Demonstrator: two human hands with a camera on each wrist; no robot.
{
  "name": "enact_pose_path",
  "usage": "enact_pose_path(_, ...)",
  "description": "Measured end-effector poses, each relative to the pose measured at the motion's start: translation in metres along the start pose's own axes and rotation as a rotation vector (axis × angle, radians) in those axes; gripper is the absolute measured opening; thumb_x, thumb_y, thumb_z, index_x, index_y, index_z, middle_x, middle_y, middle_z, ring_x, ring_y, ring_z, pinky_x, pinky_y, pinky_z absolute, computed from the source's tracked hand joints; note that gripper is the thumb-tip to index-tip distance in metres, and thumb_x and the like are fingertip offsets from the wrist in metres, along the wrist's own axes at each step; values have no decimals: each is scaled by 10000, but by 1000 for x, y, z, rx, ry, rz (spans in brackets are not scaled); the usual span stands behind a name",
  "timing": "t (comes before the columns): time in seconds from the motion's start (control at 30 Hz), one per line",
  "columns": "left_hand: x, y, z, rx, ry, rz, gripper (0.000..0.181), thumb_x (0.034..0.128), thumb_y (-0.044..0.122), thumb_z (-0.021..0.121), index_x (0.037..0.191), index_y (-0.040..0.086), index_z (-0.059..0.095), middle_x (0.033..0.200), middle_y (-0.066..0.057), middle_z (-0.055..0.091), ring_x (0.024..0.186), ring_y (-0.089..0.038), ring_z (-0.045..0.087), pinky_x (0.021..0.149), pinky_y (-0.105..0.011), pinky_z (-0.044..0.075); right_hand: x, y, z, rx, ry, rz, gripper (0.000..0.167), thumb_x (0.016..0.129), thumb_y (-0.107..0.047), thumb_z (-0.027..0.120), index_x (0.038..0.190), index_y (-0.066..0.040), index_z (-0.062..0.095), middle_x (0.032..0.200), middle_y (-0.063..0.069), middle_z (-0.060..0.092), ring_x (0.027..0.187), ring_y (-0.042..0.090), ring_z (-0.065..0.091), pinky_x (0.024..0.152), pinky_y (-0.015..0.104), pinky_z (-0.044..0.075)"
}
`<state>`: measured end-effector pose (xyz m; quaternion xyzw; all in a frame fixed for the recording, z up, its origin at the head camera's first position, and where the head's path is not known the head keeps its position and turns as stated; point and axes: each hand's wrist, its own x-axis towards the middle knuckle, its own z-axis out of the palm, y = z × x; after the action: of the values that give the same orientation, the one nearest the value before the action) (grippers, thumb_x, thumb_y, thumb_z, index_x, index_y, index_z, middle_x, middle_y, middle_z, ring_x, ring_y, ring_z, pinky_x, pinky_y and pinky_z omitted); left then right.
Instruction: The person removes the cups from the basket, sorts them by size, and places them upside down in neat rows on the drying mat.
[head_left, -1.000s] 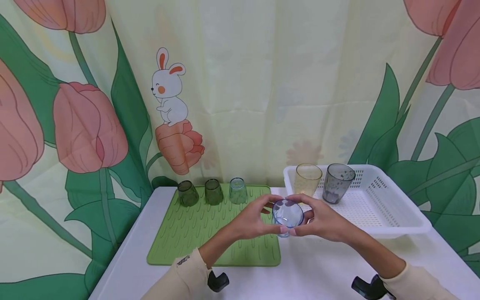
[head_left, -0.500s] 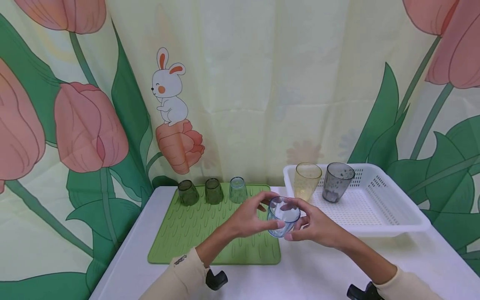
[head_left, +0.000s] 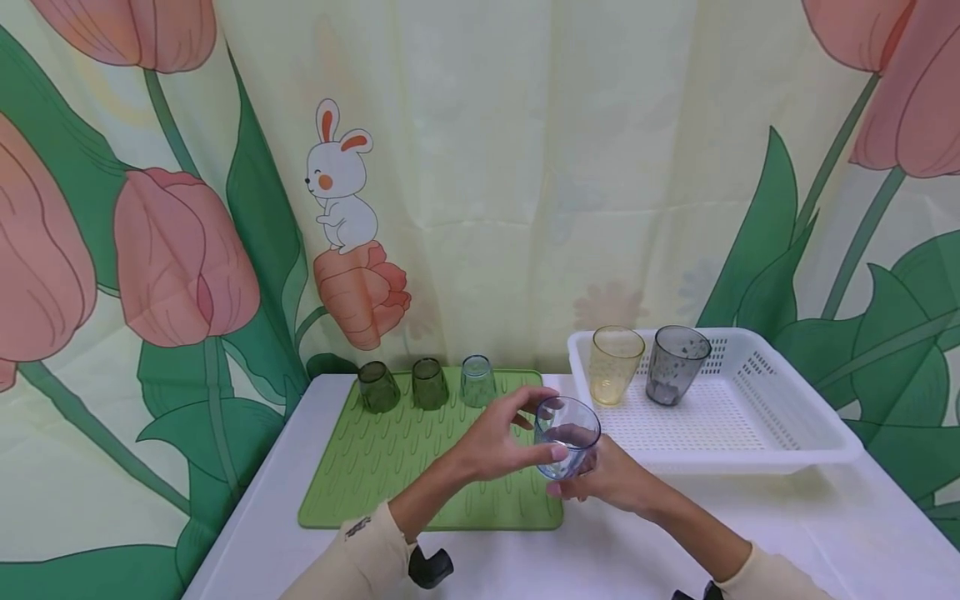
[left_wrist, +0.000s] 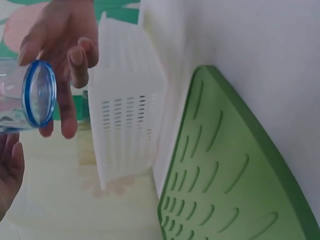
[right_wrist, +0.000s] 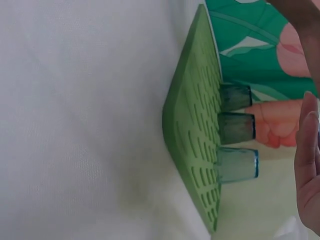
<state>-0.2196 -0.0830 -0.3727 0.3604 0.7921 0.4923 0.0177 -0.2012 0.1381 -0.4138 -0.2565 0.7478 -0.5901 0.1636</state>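
Note:
In the head view, a clear drinking glass (head_left: 573, 415) with a blue rim is held upright over the right edge of the green mat. My left hand (head_left: 495, 437) grips its side between thumb and fingers. My right hand (head_left: 617, 481) is low at the glass's right, its fingers loosely bent near the base. The left wrist view shows the glass's thick blue base (left_wrist: 41, 95) beside the spread fingers of the right hand (left_wrist: 67, 50); whether they touch it I cannot tell. Only part of the left hand (left_wrist: 10, 170) shows there.
Two dark green glasses (head_left: 378, 388) (head_left: 430, 386) and a pale blue glass (head_left: 477, 383) stand upside down along the back of the green ridged mat (head_left: 375, 492). A white perforated basket (head_left: 787, 457) at right holds a yellow glass (head_left: 615, 367) and a grey glass (head_left: 675, 367).
Both hands were around the glass; my right hand has slid from its upper side down toward the base. The glass has shifted slightly left, while my left hand keeps its grip.

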Motion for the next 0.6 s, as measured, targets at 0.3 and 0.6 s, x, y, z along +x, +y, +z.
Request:
enact_pose_path(0.3, -10, -9, -10, -37, -16, -23, 738, 878, 365, 759, 1494, 145, 418, 1376, -30, 583, 1175, -120, 593, 959, -306, 518, -6, -1, -11, 15, 9, 40, 603, 876, -99, 745, 1380, 54, 451, 961, 109, 690, 729, 169, 689, 620, 277, 554)
enact_pose_path(0.6, -20, -19, -12, -42, -38, -10, 794, 860, 364, 782, 1521, 236, 360, 1404, -59, 548, 1181, -133, 590, 961, -333, 521, -10, 0, -22, 45, 42, 38, 648, 864, -77, 748, 1394, 67, 404, 984, 98, 672, 720, 163, 689, 622, 277, 552)
